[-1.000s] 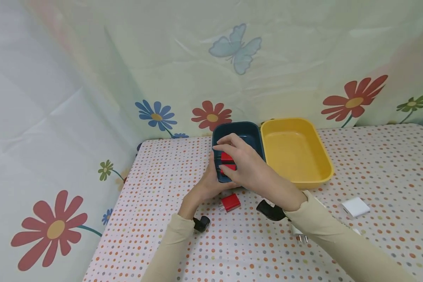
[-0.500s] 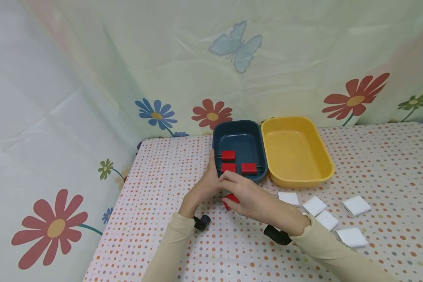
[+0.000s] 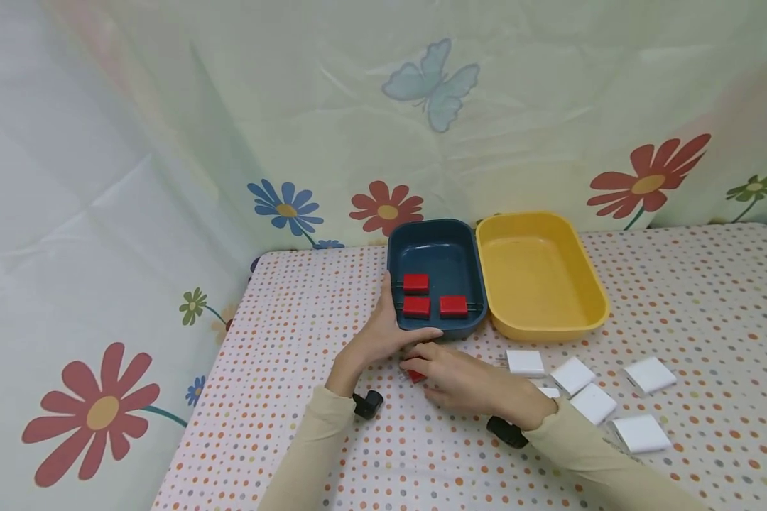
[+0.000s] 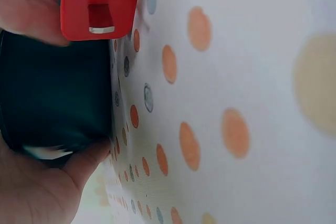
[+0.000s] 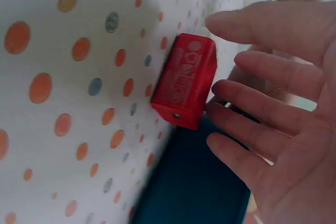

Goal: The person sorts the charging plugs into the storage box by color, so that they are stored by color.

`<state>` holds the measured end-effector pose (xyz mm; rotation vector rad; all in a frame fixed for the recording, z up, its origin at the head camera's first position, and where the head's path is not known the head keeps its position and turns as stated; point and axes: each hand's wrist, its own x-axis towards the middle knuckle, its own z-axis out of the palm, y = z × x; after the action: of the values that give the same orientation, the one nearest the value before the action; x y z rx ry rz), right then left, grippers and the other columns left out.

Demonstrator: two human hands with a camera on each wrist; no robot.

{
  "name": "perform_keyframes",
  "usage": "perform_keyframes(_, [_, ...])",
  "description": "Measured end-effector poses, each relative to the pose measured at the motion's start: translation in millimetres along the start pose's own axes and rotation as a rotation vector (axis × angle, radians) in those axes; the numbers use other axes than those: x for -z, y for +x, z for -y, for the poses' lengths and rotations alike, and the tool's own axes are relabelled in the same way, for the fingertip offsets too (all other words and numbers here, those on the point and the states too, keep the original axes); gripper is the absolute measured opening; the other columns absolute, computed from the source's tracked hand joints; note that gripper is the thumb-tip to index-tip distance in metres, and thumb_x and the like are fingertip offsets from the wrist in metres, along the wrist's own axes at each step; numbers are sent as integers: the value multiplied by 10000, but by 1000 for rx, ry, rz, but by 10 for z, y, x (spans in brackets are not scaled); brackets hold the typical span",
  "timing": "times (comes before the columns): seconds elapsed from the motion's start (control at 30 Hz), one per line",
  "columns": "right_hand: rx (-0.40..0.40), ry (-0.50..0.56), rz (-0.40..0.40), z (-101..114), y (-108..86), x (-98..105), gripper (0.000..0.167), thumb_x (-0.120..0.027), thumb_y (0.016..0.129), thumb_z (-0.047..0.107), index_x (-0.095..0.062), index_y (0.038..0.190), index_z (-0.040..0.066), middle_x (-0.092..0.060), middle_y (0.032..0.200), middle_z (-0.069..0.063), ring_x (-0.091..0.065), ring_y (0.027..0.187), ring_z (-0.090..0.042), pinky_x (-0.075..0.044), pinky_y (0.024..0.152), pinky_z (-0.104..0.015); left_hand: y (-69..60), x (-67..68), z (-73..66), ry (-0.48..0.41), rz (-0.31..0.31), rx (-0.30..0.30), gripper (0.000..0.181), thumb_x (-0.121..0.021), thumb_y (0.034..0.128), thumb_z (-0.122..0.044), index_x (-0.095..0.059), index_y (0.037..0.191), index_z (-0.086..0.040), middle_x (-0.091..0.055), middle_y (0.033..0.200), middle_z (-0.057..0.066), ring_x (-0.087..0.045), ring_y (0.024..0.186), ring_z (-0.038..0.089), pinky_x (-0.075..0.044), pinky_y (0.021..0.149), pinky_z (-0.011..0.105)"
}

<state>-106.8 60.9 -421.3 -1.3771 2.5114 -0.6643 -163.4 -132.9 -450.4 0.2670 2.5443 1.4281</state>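
My left hand (image 3: 378, 336) spans the near-left corner of a dark blue tray (image 3: 450, 250), fingers along its left side and thumb along its front wall. In the left wrist view, that thumb touches the tray wall. Three red charger plugs lie inside, one (image 3: 453, 306) to the right and two to the left. Just in front of the tray, another red charger plug (image 5: 185, 80) lies on the table. My right hand (image 3: 463, 376) is over it, with fingers extended and fingertips close to its side in the right wrist view; whether they touch is unclear.
A yellow tray (image 3: 597, 284) stands against the blue one's right side. Several white charger plugs (image 3: 641, 433) lie on the dotted tablecloth (image 3: 307, 298) at the right, some near my right forearm. A flowered curtain (image 3: 332, 92) hangs behind the table.
My right hand has drawn back from over the blue tray to the red charger plug in front of it, uncovering the three red plugs inside. My left hand stays at the tray.
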Motion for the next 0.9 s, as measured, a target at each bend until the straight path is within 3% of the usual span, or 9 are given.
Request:
perform_keyframes(0.2, [-9, 7, 22, -18, -14, -41, 456, -768, 916, 0, -651, 1356, 16, -604, 1361, -125, -576, 1264, -301, -496, 1064, -508, -17, -18, 22, -6, 4, 6, 1402, -884, 818, -502, 211, 1653, -239, -63, 1759, 11, -126, 1593, 229, -255, 1243, 543])
perform_keyframes(0.63, [-72, 61, 36, -62, -74, -39, 478, -800, 886, 18, -658, 1342, 21, -606, 1276, -81, -571, 1143, -234, -549, 997, -453, -1, -8, -15, 4, -10, -8, 1367, -887, 843, -404, 190, 1658, -197, -82, 1754, 40, -143, 1588, 257, -275, 1232, 563])
perform_keyframes(0.9, [-6, 11, 11, -80, -81, -55, 396, -838, 854, 12, -709, 1228, 34, -612, 1167, -42, -588, 1058, -197, -564, 935, -404, -8, -13, -18, -1, -13, -1, 1361, -884, 846, -407, 187, 1660, -200, -73, 1756, 39, -135, 1591, 258, -268, 1234, 568])
